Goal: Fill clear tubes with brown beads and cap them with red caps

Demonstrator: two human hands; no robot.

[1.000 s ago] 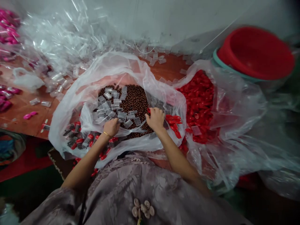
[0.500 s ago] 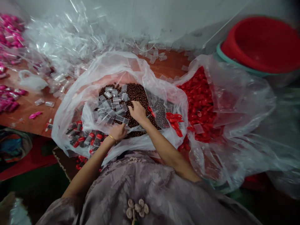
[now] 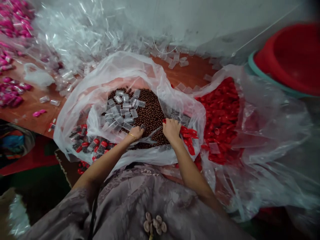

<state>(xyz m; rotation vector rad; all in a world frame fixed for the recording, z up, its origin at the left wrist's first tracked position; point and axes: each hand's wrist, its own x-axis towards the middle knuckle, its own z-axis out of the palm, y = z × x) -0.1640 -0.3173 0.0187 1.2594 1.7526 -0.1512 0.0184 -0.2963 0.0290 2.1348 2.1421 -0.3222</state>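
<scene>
**Red piece pinched beside brown beads!**

Small and glossy, it sat between the right hand's thumb and fingers, at the beads' right side. The left hand gripped a clear tube (mostly hidden, that one) at their near edge. White plastic sheeting ringed everything on the orange-red table; a pale wall stood behind, a red basin far right.

Here our left hand is curled with fingers bunched, our right hand bent at the wrist, both forearms angling forward.
</scene>
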